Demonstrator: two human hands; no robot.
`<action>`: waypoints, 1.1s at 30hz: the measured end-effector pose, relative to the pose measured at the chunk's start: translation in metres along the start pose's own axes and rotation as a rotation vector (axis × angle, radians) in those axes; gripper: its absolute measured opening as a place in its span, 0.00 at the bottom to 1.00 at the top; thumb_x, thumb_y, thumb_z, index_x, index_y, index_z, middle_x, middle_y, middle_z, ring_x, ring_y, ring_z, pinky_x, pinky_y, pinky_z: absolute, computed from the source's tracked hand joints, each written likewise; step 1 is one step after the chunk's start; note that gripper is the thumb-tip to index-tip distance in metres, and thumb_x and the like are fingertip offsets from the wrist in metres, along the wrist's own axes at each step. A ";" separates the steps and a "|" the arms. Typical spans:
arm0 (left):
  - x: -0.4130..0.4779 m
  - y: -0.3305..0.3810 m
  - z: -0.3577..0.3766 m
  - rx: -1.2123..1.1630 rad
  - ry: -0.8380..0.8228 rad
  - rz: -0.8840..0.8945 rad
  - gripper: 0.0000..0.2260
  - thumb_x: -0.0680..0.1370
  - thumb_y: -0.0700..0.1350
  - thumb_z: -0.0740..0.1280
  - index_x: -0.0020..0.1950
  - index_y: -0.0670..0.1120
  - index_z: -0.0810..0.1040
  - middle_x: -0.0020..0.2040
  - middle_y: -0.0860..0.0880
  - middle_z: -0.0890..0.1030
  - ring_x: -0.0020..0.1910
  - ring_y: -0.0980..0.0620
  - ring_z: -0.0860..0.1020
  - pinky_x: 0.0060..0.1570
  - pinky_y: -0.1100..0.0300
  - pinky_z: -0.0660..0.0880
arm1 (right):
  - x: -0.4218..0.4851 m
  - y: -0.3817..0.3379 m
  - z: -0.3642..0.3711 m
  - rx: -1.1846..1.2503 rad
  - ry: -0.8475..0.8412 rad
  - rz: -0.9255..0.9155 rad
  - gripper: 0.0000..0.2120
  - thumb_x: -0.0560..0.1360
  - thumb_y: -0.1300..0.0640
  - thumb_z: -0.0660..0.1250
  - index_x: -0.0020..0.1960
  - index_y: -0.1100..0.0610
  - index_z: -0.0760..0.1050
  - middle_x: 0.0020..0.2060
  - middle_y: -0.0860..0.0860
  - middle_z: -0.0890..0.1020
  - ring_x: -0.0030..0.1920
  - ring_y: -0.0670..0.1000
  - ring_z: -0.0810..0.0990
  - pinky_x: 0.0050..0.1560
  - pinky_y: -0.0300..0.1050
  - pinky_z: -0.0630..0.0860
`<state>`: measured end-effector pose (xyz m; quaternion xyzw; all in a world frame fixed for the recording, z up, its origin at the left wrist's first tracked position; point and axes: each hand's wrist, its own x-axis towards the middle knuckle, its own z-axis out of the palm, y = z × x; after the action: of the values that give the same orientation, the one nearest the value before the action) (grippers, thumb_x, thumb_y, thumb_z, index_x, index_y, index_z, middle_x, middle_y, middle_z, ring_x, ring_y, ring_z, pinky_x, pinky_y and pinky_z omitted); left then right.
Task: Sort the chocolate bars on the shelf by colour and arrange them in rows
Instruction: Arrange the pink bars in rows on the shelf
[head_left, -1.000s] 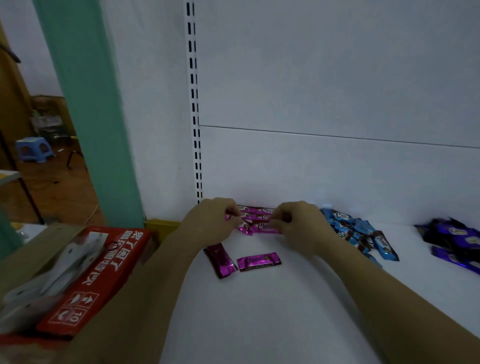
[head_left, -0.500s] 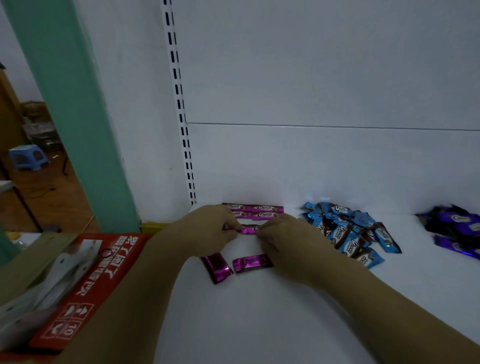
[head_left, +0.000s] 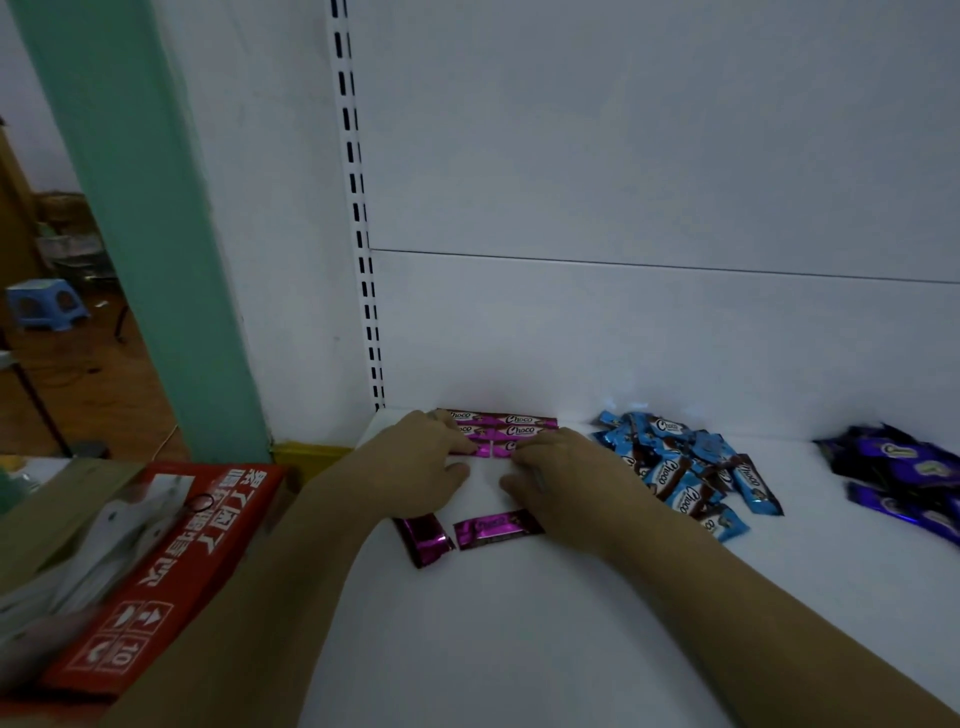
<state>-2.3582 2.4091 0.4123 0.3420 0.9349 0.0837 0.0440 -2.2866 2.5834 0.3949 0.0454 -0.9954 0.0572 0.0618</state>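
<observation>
Dim, bluish cast across whole frame. Back panel (head_left: 623, 156) flat grey, no glare. Shelf (head_left: 519, 649) darkens toward lower centre. Pink bars (head_left: 498, 527) show faint foil sheen. Red box (head_left: 156, 571), lower left, smeared. Slotted upright (head_left: 358, 208) bows from wide-angle distortion.

White metal shelf (head_left: 519, 649): magenta foil-wrapped chocolate bars (head_left: 519, 431) between left hand (head_left: 415, 462) and right hand (head_left: 566, 478), blue foil-wrapped bars (head_left: 685, 467) right of both, purple foil-wrapped bars (head_left: 909, 467) farther right.
</observation>
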 end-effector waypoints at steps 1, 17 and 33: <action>0.000 0.000 0.000 -0.001 0.000 0.000 0.19 0.82 0.51 0.58 0.73 0.52 0.69 0.71 0.49 0.67 0.69 0.50 0.65 0.71 0.53 0.61 | -0.001 0.000 0.000 0.000 -0.004 -0.003 0.17 0.80 0.42 0.55 0.55 0.51 0.76 0.55 0.48 0.78 0.59 0.50 0.72 0.59 0.49 0.73; -0.004 0.002 -0.001 -0.006 0.017 0.009 0.18 0.81 0.51 0.59 0.71 0.52 0.71 0.70 0.50 0.69 0.67 0.50 0.66 0.69 0.53 0.63 | -0.005 -0.006 -0.004 -0.017 -0.017 -0.010 0.18 0.80 0.41 0.55 0.58 0.51 0.76 0.57 0.47 0.77 0.59 0.50 0.72 0.59 0.49 0.72; -0.037 0.017 -0.047 0.169 -0.236 -0.124 0.26 0.77 0.54 0.67 0.73 0.52 0.65 0.70 0.49 0.69 0.67 0.49 0.69 0.64 0.55 0.66 | -0.023 -0.012 -0.040 0.093 -0.128 -0.155 0.17 0.75 0.43 0.67 0.63 0.43 0.76 0.58 0.44 0.77 0.52 0.43 0.74 0.51 0.38 0.69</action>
<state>-2.3261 2.3919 0.4625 0.2937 0.9463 -0.0391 0.1297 -2.2576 2.5783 0.4326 0.1289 -0.9871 0.0955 0.0002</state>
